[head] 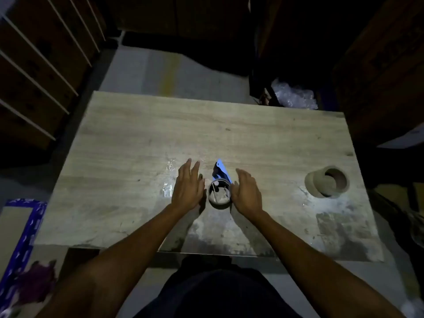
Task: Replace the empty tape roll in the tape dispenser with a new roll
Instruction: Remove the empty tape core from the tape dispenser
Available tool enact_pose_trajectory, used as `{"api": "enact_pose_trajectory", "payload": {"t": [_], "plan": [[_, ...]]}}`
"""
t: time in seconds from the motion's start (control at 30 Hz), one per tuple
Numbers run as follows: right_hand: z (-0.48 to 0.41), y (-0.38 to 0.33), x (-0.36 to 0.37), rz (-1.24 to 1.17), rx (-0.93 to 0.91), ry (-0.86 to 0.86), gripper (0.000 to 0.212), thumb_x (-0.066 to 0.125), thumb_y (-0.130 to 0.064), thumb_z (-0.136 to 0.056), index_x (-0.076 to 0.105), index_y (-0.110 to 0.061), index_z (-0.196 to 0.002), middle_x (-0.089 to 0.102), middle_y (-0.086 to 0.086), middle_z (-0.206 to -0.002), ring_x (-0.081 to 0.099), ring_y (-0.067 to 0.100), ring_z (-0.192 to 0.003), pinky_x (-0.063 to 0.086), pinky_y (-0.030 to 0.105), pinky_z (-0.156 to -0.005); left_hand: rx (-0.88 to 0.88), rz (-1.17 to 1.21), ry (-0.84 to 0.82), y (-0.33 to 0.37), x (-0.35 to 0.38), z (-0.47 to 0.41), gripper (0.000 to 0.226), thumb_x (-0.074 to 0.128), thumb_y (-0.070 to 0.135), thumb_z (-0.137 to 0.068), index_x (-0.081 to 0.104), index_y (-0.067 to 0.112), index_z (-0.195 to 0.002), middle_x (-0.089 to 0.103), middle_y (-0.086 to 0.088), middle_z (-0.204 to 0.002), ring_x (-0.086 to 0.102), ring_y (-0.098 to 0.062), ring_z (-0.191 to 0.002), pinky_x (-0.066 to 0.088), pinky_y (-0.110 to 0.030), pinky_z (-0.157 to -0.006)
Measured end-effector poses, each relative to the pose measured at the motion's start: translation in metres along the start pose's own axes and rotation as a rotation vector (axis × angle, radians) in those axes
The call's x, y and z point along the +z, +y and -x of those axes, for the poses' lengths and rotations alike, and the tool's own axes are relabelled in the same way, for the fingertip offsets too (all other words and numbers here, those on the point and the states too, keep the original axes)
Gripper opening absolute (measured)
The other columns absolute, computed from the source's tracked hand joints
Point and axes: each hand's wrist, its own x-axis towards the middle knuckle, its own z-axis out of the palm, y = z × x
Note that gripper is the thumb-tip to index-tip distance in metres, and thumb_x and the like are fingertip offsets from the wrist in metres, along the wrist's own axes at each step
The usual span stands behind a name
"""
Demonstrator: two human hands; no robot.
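Dispenser (219,191) is being flanked by both hands at the middle of the table (137,134) | left hand (187,188) is being held flat just beside it, fingers straight, grip open, nothing in it | right hand (246,191) is being held edge-on close by its other side, fingers relaxed, grip open, empty | brown roll (327,182) is being seen well apart, rightward

Over the wooden table (137,134) the left hand (188,188) and right hand (247,191) are held with fingers straight, the tape dispenser (219,191) standing between them, its blue handle reaching past the fingertips. A brown tape roll (327,182) lies well to the right of the right fingers. Clear tape scraps (168,177) lie just left of the left fingers.
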Motion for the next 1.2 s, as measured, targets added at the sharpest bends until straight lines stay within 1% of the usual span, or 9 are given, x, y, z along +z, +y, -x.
{"api": "enact_pose_trajectory", "payload": {"t": [0.17, 0.27, 0.37, 0.5, 0.73, 0.9, 1.03, 1.13, 1.2], "plan": [[-0.001, 0.007, 0.002, -0.006, 0.057, -0.118, 0.042, 0.051, -0.024, -0.095, 0.052, -0.015, -0.136, 0.062, 0.009, -0.131, 0.061, 0.028, -0.112, 0.051, 0.040, -0.090, -0.197, -0.158, 0.004, 0.025, 0.004, 0.010, 0.036, 0.054, 0.028, -0.095, 0.061, 0.009, -0.125, 0.062, -0.016, -0.114, 0.053, -0.034, -0.107, 0.044, -0.047, -0.084], [-0.004, 0.010, 0.001, -0.040, 0.035, -0.109, 0.034, 0.054, -0.020, -0.093, 0.061, -0.015, -0.125, 0.070, 0.009, -0.114, 0.066, 0.029, -0.100, 0.052, 0.037, -0.080, -0.280, 0.007, -0.063, 0.033, 0.014, 0.014, 0.031, 0.050, 0.029, -0.098, 0.064, 0.008, -0.116, 0.063, -0.014, -0.108, 0.053, -0.032, -0.106, 0.047, -0.043, -0.083], [-0.005, 0.012, 0.003, -0.064, 0.024, -0.116, 0.032, 0.055, -0.018, -0.091, 0.064, -0.013, -0.121, 0.073, 0.011, -0.106, 0.067, 0.031, -0.094, 0.052, 0.037, -0.077, -0.352, 0.186, -0.110, 0.042, 0.025, 0.019, 0.034, 0.046, 0.037, -0.100, 0.066, 0.009, -0.100, 0.064, -0.008, -0.095, 0.060, -0.026, -0.092, 0.048, -0.035, -0.073], [-0.009, 0.016, 0.004, -0.068, 0.011, -0.117, 0.029, 0.054, -0.012, -0.090, 0.067, -0.012, -0.116, 0.074, 0.011, -0.100, 0.067, 0.029, -0.087, 0.049, 0.032, -0.071, -0.427, 0.243, -0.137, 0.047, 0.032, 0.019, 0.032, 0.057, 0.037, -0.096, 0.066, 0.006, -0.099, 0.064, -0.011, -0.094, 0.061, -0.025, -0.086, 0.041, -0.031, -0.069], [-0.019, 0.020, 0.007, -0.005, -0.041, -0.073, 0.022, 0.053, -0.017, -0.089, 0.070, -0.018, -0.102, 0.075, 0.006, -0.084, 0.069, 0.027, -0.075, 0.054, 0.035, -0.067, -0.350, 0.227, -0.189, 0.040, 0.026, 0.004, 0.022, 0.062, 0.031, -0.088, 0.069, 0.010, -0.089, 0.065, -0.009, -0.086, 0.062, -0.026, -0.078, 0.046, -0.033, -0.065], [-0.026, 0.016, 0.001, 0.012, -0.014, -0.085, 0.025, 0.054, -0.018, -0.093, 0.072, -0.019, -0.111, 0.076, 0.007, -0.089, 0.069, 0.026, -0.077, 0.048, 0.029, -0.065, -0.267, 0.271, -0.208, 0.032, 0.017, -0.004, 0.020, 0.065, 0.028, -0.088, 0.073, 0.012, -0.096, 0.070, -0.006, -0.088, 0.064, -0.022, -0.076, 0.052, -0.034, -0.068], [-0.029, 0.015, 0.004, 0.027, 0.022, -0.082, 0.031, 0.055, -0.017, -0.093, 0.069, -0.025, -0.120, 0.076, 0.005, -0.096, 0.069, 0.023, -0.080, 0.052, 0.031, -0.070, -0.228, 0.286, -0.243, 0.022, 0.014, -0.008, 0.020, 0.066, 0.028, -0.087, 0.074, 0.014, -0.098, 0.069, -0.005, -0.091, 0.064, -0.021, -0.078, 0.049, -0.030, -0.067], [-0.033, 0.014, 0.001, 0.099, -0.025, -0.100, 0.028, 0.056, -0.015, -0.092, 0.071, -0.025, -0.114, 0.075, 0.007, -0.092, 0.068, 0.026, -0.078, 0.048, 0.030, -0.064, -0.177, 0.261, -0.290, 0.013, 0.012, -0.011, 0.022, 0.067, 0.034, -0.085, 0.073, 0.018, -0.099, 0.069, -0.003, -0.094, 0.064, -0.020, -0.081, 0.046, -0.029, -0.065], [-0.035, 0.013, -0.001, 0.128, -0.038, -0.105, 0.028, 0.056, -0.015, -0.091, 0.071, -0.027, -0.111, 0.075, 0.006, -0.090, 0.066, 0.026, -0.076, 0.045, 0.029, -0.061, -0.147, 0.269, -0.314, 0.009, 0.009, -0.013, 0.024, 0.068, 0.037, -0.085, 0.073, 0.020, -0.101, 0.070, 0.000, -0.093, 0.065, -0.018, -0.081, 0.051, -0.031, -0.068]]}}
